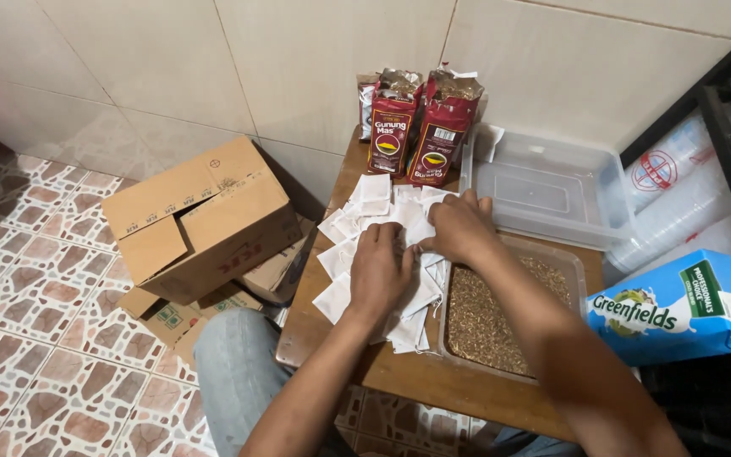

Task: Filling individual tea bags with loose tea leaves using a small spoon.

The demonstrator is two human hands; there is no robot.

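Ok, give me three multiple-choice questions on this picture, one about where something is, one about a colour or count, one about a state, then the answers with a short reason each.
1. Where does the tray of brown granules lie?
A. On the floor tiles
B. On the wooden table, to the right of the white sachets
C. Inside the cardboard box

2. What colour are the upright packets by the wall?
A. Dark red
B. Green
C. White

3. In what state is the clear plastic container?
A. Full of granules
B. Holding sachets
C. Nothing visible inside

Answers:
1 B: the tray rests on the wooden table beside the white sachets, under the right hand.
2 A: their fronts are dark red with crumpled, opened tops.
3 C: its bottom shows through the clear walls.

The left hand rests on the sachets.
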